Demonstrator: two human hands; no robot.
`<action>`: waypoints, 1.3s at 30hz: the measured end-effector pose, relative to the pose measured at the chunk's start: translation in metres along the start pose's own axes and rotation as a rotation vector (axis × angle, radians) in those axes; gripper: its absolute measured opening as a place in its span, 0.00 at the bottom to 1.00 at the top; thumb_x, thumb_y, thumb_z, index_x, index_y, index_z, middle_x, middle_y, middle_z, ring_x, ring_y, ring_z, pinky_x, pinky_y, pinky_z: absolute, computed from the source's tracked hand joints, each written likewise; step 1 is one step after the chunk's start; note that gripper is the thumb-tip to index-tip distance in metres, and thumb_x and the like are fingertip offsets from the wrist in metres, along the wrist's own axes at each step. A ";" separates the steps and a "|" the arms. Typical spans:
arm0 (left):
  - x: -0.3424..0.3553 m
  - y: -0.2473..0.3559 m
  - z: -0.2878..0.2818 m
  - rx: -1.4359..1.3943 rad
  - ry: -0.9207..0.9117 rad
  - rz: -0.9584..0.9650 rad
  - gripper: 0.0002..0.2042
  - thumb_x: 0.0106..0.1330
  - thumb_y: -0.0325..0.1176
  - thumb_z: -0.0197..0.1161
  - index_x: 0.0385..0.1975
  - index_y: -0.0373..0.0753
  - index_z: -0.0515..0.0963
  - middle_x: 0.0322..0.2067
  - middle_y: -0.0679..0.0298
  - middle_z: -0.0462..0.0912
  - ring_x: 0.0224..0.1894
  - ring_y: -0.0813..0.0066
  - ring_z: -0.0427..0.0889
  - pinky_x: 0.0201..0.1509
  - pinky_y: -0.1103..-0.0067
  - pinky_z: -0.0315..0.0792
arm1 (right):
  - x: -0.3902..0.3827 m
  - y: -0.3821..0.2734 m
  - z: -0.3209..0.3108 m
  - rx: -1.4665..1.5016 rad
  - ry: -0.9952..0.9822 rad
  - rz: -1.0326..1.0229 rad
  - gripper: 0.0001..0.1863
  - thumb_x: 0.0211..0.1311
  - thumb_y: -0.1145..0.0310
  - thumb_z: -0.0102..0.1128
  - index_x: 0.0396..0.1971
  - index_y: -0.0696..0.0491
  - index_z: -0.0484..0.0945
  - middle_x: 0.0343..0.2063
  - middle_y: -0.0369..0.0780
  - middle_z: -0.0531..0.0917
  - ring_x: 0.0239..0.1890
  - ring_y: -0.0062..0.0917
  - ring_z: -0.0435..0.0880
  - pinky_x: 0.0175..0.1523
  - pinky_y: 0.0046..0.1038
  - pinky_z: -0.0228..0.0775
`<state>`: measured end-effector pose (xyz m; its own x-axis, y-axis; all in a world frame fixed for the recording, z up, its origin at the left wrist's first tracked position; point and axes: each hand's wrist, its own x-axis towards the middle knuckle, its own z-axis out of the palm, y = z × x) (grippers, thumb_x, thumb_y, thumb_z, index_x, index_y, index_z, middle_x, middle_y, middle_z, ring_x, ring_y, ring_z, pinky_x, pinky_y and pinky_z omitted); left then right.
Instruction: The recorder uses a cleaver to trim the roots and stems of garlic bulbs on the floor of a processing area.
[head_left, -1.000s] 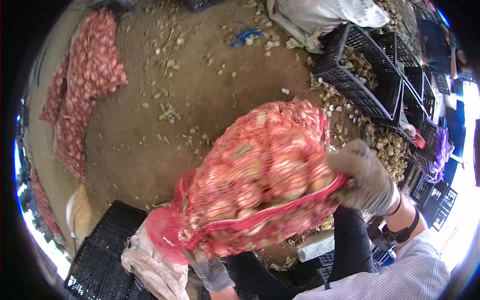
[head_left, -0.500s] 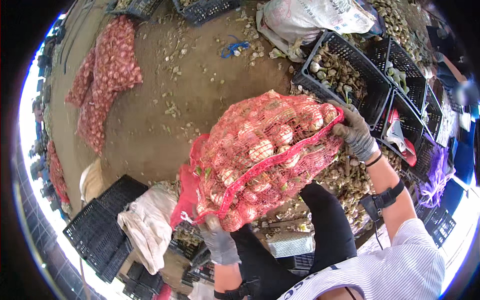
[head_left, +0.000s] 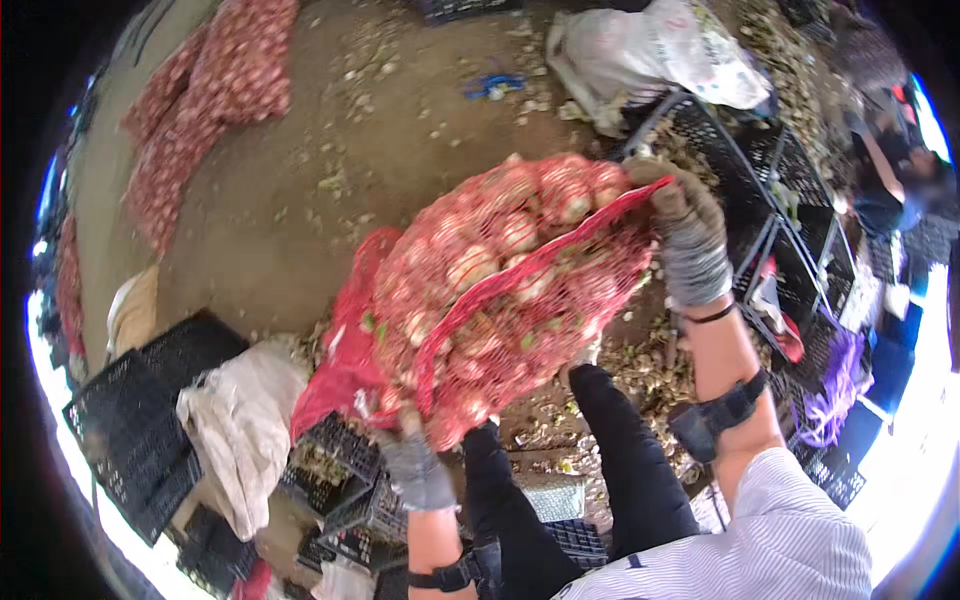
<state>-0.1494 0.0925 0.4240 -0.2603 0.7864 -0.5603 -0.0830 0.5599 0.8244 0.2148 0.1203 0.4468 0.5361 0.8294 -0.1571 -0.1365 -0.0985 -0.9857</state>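
A bulging red mesh bag filled with garlic bulbs is held up in front of my legs, slanting from lower left to upper right. My right hand, in a grey work glove, grips its upper right corner with curled fingers. At the lower left end, by the red gathered mouth and its white tie, my gloved left hand clutches the mesh; the bag partly hides those fingers. White bulbs and a few green bits show through the netting.
Full red mesh sacks lie at the upper left. Black plastic crates with garlic stand to the right, near a white woven sack. Stacked black crates and a cream sack sit lower left. Loose garlic covers the ground by my legs.
Both hands and the bag have shifted a little left in view. The surroundings have also shifted as my head moved. Both hands keep their hold.
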 end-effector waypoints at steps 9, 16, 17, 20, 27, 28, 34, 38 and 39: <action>0.043 0.018 -0.031 0.127 -0.166 -0.031 0.33 0.61 0.42 0.64 0.65 0.44 0.58 0.44 0.66 0.73 0.43 0.77 0.72 0.54 0.75 0.69 | -0.066 -0.018 -0.049 -0.034 -0.097 0.398 0.23 0.64 0.48 0.56 0.37 0.57 0.77 0.37 0.38 0.83 0.39 0.20 0.79 0.47 0.24 0.69; 0.063 0.038 -0.026 -0.132 -0.468 0.130 0.28 0.59 0.54 0.64 0.49 0.36 0.74 0.49 0.59 0.76 0.49 0.65 0.77 0.58 0.65 0.70 | -0.132 -0.005 -0.094 -0.202 -0.033 0.434 0.18 0.63 0.52 0.59 0.35 0.55 0.78 0.32 0.33 0.82 0.35 0.15 0.76 0.40 0.17 0.66; 0.056 0.036 -0.025 -0.234 -0.368 0.030 0.27 0.59 0.56 0.62 0.46 0.37 0.75 0.51 0.56 0.76 0.51 0.63 0.76 0.59 0.63 0.69 | -0.136 -0.004 -0.096 -0.302 0.007 0.557 0.17 0.63 0.54 0.60 0.35 0.55 0.78 0.30 0.31 0.81 0.35 0.15 0.76 0.41 0.16 0.66; 0.017 0.023 -0.030 -0.534 -0.220 -0.088 0.25 0.63 0.55 0.57 0.44 0.37 0.75 0.48 0.55 0.77 0.50 0.59 0.76 0.59 0.61 0.69 | -0.153 -0.005 -0.103 -0.116 -0.039 0.614 0.14 0.63 0.57 0.60 0.35 0.54 0.78 0.29 0.30 0.80 0.35 0.15 0.75 0.42 0.19 0.67; -0.089 -0.024 -0.114 -0.188 -0.293 -0.441 0.16 0.62 0.49 0.61 0.34 0.42 0.73 0.29 0.65 0.77 0.30 0.69 0.76 0.35 0.70 0.72 | -0.278 -0.023 -0.123 -0.146 0.028 0.546 0.06 0.65 0.72 0.52 0.37 0.57 0.75 0.32 0.33 0.80 0.37 0.17 0.76 0.43 0.21 0.68; -0.103 -0.029 -0.131 -0.135 -0.362 -0.519 0.15 0.63 0.48 0.61 0.31 0.42 0.73 0.26 0.66 0.76 0.27 0.70 0.75 0.32 0.71 0.71 | -0.304 -0.029 -0.120 -0.235 0.058 0.493 0.06 0.65 0.72 0.51 0.37 0.56 0.75 0.32 0.33 0.80 0.36 0.18 0.76 0.42 0.22 0.68; -0.194 -0.021 -0.206 0.189 -0.276 -0.569 0.15 0.67 0.42 0.55 0.19 0.43 0.68 0.14 0.71 0.67 0.16 0.77 0.67 0.22 0.78 0.62 | -0.411 -0.083 -0.110 -0.606 -0.168 0.513 0.13 0.63 0.61 0.54 0.35 0.57 0.79 0.26 0.42 0.79 0.31 0.26 0.75 0.36 0.33 0.68; -0.220 -0.015 -0.234 0.265 -0.332 -0.590 0.14 0.68 0.41 0.55 0.20 0.44 0.69 0.15 0.71 0.67 0.17 0.79 0.66 0.23 0.78 0.63 | -0.438 -0.089 -0.125 -0.580 -0.269 0.757 0.16 0.64 0.59 0.54 0.36 0.58 0.78 0.26 0.45 0.80 0.29 0.30 0.76 0.38 0.34 0.69; -0.221 -0.022 -0.237 0.256 -0.295 -0.586 0.14 0.68 0.41 0.54 0.21 0.44 0.69 0.15 0.71 0.67 0.17 0.79 0.67 0.23 0.78 0.64 | -0.441 -0.082 -0.130 -0.576 -0.309 0.687 0.16 0.64 0.59 0.53 0.36 0.58 0.78 0.27 0.46 0.80 0.30 0.32 0.77 0.39 0.34 0.69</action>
<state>-0.3179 -0.1556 0.5489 0.0329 0.3543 -0.9346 0.1092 0.9282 0.3557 0.0980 -0.3089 0.5890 0.2355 0.5897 -0.7725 0.1358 -0.8070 -0.5747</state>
